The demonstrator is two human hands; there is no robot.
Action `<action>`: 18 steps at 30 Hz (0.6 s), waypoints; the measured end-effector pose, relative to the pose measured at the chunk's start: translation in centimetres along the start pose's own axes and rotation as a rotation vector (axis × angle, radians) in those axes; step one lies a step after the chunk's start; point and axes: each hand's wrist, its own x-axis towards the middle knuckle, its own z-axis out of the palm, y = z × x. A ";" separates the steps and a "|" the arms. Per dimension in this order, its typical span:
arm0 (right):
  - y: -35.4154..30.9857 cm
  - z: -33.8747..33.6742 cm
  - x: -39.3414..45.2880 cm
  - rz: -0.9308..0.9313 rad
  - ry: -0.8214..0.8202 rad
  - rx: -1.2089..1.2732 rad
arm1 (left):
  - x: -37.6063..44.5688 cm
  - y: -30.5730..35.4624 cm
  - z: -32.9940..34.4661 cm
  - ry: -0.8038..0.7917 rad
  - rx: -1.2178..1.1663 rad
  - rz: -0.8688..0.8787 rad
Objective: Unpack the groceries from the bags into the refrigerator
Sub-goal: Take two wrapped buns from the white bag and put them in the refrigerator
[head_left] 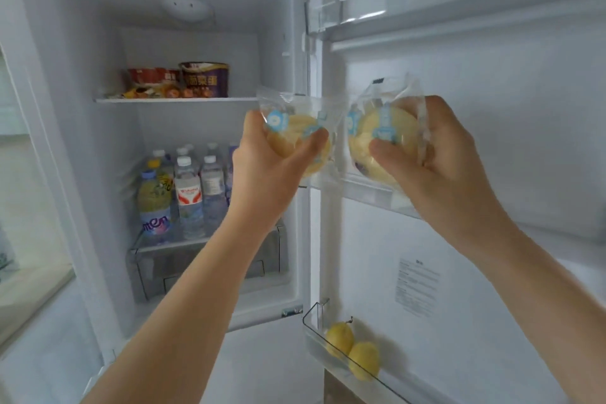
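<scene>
Risk: left hand (262, 157) and right hand (436, 154) each clutch wrapped bun (295, 138), (383, 138) above door shelf (370, 193); slick wrappers may slip, buns squash.

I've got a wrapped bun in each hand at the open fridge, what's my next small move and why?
Probably lower the right hand and set its bun into the door shelf just beneath it; that shelf looks bare there. The left hand holds the other bun.
</scene>
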 end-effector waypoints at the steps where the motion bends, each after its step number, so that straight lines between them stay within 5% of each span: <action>1: 0.0 -0.3 0.7 -0.012 0.029 -0.038 | 0.8 0.2 0.6 0.004 -0.008 0.002; 18: 3.2 -3.8 5.3 0.207 0.122 -0.403 | 6.3 -2.1 9.0 -0.258 -0.052 -0.196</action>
